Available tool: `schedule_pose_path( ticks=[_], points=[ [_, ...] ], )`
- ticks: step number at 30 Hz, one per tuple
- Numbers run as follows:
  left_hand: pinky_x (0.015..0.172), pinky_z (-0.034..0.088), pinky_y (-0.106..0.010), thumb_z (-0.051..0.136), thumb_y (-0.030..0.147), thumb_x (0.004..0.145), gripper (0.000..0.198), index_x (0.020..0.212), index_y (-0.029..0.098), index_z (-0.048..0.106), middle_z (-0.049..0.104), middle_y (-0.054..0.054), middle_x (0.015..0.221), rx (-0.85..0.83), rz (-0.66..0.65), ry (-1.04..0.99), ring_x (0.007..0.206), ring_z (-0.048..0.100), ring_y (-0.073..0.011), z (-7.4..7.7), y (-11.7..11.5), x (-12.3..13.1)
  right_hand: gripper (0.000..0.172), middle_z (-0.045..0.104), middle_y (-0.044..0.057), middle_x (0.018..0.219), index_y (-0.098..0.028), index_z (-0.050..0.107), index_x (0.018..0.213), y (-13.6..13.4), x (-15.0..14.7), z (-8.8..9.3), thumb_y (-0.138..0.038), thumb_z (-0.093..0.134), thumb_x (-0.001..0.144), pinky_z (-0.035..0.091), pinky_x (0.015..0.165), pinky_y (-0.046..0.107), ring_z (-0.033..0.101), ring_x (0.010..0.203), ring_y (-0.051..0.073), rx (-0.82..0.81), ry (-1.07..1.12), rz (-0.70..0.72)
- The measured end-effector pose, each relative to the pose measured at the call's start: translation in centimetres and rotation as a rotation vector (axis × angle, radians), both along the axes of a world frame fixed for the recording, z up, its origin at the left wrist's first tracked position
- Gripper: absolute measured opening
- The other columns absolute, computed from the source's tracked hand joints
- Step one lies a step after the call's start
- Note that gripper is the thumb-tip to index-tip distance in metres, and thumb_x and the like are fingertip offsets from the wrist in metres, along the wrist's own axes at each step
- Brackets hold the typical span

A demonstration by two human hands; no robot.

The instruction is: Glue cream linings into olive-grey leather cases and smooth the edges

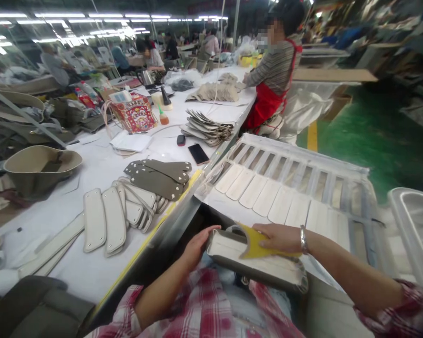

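In front of my body is a long bag-like piece (232, 249) with a white upper face and a dark grey-green side. My left hand (197, 246) grips its left end, fingers along the edge and thumb hidden. Closed over a flat yellow piece with a curved cutout (252, 241), my right hand (282, 238) presses it against the white face. A pale curved strip (237, 228) shows beside the cutout. Behind the hands, a white slotted rack (246, 139) bears a row of pale rounded strips (279, 204).
On the white table (74, 164) at left lie pale strips (95, 218), dark grey-green panels (158, 177), a phone (198, 153) and a red patterned bag (136, 112). A co-worker in a red apron (268, 101) stands beyond the rack. A clear plastic bin (409, 225) is at right.
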State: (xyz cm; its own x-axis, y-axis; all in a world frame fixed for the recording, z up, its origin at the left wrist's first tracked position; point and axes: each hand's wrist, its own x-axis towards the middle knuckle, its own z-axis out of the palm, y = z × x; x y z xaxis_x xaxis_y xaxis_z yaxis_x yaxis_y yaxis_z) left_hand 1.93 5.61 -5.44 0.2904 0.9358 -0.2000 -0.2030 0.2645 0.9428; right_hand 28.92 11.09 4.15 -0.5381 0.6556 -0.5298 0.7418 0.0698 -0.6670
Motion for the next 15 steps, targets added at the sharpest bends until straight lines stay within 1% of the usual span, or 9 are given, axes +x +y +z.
schedule_pose_path(
  ticks=[3,5,7,9,10,11,13,15],
  points=[
    [0.097,0.037,-0.039,0.022,0.051,0.093,0.058,0.113,0.012,0.059,0.062,-0.009,0.111,0.032,0.009,0.057,0.104,0.055,-0.0236,0.4,0.1,1.2,0.018,0.066,0.006,0.076,-0.021,0.065,0.09,1.5,-2.4,-0.7,-0.02,0.056,0.073,0.036,0.056,0.028,0.058,0.066,0.02,0.205,-0.202,0.08],
    [0.096,0.038,-0.039,0.014,0.054,0.092,0.064,0.112,0.014,0.06,0.063,-0.008,0.108,0.039,-0.004,0.085,0.101,0.056,-0.0227,0.5,0.2,1.4,0.014,0.063,0.007,0.068,-0.02,0.064,0.081,2.2,-4.3,-1.4,-0.025,0.051,0.08,0.032,0.055,0.029,0.054,0.059,0.019,0.32,-0.27,0.061],
    [0.096,0.038,-0.039,0.011,0.056,0.091,0.067,0.112,0.016,0.06,0.063,-0.006,0.109,0.028,-0.018,0.097,0.101,0.056,-0.0224,0.1,0.2,1.2,0.027,0.06,0.007,0.063,-0.018,0.061,0.071,2.9,-6.1,-2.1,-0.037,0.047,0.084,0.03,0.057,0.032,0.052,0.057,0.019,0.49,-0.299,0.074],
    [0.098,0.037,-0.04,0.008,0.061,0.089,0.072,0.111,0.017,0.061,0.062,-0.005,0.111,-0.015,0.006,0.096,0.104,0.055,-0.023,-0.4,0.1,1.1,0.041,0.06,0.008,0.061,-0.018,0.059,0.065,3.8,-7.6,-2.8,-0.048,0.041,0.087,0.029,0.061,0.034,0.052,0.058,0.02,0.684,-0.294,0.175],
    [0.099,0.036,-0.04,0.007,0.064,0.088,0.075,0.109,0.017,0.062,0.063,-0.005,0.11,-0.06,0.027,0.084,0.105,0.054,-0.0236,-0.6,0.1,1.1,0.045,0.06,0.008,0.061,-0.017,0.059,0.064,4.4,-8.3,-3.1,-0.05,0.039,0.088,0.029,0.063,0.034,0.052,0.06,0.02,0.756,-0.27,0.248],
    [0.099,0.036,-0.04,0.006,0.067,0.086,0.08,0.107,0.016,0.064,0.063,-0.006,0.109,-0.123,0.047,0.052,0.106,0.054,-0.0244,-0.9,0.1,1.1,0.046,0.061,0.009,0.061,-0.017,0.059,0.063,4.9,-8.8,-3.4,-0.049,0.038,0.089,0.028,0.064,0.035,0.052,0.061,0.02,0.794,-0.233,0.323],
    [0.097,0.039,-0.04,0.003,0.072,0.081,0.089,0.105,0.013,0.064,0.065,-0.009,0.104,-0.282,0.1,-0.07,0.105,0.055,-0.0262,-1.1,0.2,1.4,0.047,0.062,0.008,0.062,-0.017,0.061,0.064,6.1,-9.8,-3.8,-0.045,0.035,0.091,0.027,0.067,0.035,0.052,0.063,0.018,0.823,-0.146,0.452],
    [0.093,0.042,-0.04,0.004,0.076,0.078,0.093,0.108,0.01,0.062,0.065,-0.012,0.101,-0.418,0.172,-0.205,0.102,0.057,-0.0275,-1.2,0.3,1.8,0.047,0.063,0.007,0.065,-0.016,0.062,0.066,7.0,-10.8,-4.1,-0.043,0.033,0.092,0.027,0.068,0.034,0.052,0.064,0.017,0.834,-0.067,0.572]
  ],
)
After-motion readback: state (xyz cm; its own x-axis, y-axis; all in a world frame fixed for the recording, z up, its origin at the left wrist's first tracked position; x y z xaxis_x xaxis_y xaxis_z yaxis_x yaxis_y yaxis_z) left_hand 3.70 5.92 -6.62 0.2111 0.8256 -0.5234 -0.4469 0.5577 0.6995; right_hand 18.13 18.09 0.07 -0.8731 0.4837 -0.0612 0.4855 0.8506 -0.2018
